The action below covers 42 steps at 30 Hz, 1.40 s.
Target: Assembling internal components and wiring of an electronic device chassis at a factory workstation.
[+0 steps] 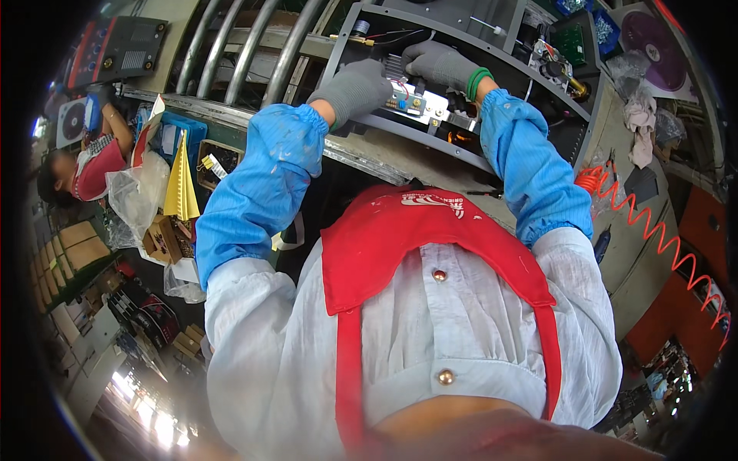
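My left hand (357, 90), in a grey knit glove, is closed at the left end of a shiny metal block fitted with small blue and brass-coloured parts (419, 104). This block lies along the near side of an open grey metal housing (469, 154). Just beyond the block, my right hand (442, 66), in a grey glove with a green cuff, has its fingers bent down beside a dark finned part (394, 64). Whatever lies between the fingertips of either hand is hidden. Thin wires (392, 37) run inside the housing behind my hands.
Right of my hands, the housing holds a metal mechanism (550, 65) and a green circuit board (569, 42). A coiled red air hose (653, 223) hangs at the right. Metal rollers (250, 50) lie at far left. Another person (96, 165) is at the left, near a dark panelled unit (119, 50).
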### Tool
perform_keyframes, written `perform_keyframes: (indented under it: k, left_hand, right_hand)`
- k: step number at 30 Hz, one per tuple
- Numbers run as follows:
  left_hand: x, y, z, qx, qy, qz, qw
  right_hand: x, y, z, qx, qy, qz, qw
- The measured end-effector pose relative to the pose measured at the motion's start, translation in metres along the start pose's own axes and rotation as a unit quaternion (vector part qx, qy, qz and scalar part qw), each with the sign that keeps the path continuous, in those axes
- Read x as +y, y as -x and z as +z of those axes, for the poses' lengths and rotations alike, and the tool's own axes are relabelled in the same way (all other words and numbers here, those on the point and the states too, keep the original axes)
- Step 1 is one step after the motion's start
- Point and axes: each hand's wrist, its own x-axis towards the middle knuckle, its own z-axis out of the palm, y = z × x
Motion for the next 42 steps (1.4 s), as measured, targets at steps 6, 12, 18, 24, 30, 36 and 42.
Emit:
perform_keyframes:
  k: [6,12,18,24,30,36,42]
  left_hand:
    - [0.015,0.008,-0.013,-0.064,-0.18,0.064,0.979]
    - [-0.007,-0.007,-0.006,-0.077,-0.125,0.115,0.983]
    - [-0.035,-0.025,0.012,-0.04,-0.152,0.25,0.955]
    - [-0.023,-0.02,0.006,-0.058,-0.128,0.177,0.974]
    - [-0.021,-0.013,0.004,-0.077,-0.054,0.176,0.98]
    - [-0.021,-0.014,0.005,-0.074,0.028,0.145,0.986]
    - [-0.031,-0.025,0.012,-0.09,0.102,0.111,0.985]
  right_hand:
    - [-0.003,0.004,-0.003,-0.038,-0.019,-0.007,0.999]
    - [-0.002,0.008,-0.005,-0.024,-0.008,-0.054,0.998]
    - [-0.001,0.007,-0.003,-0.006,-0.037,-0.063,0.997]
    - [0.0,0.006,-0.004,-0.046,-0.081,-0.064,0.994]
    - [-0.007,0.011,-0.006,-0.063,-0.031,-0.083,0.994]
    - [-0.012,0.012,-0.007,-0.066,0.004,-0.122,0.99]
    - [-0.017,0.015,-0.01,-0.081,0.013,-0.134,0.988]
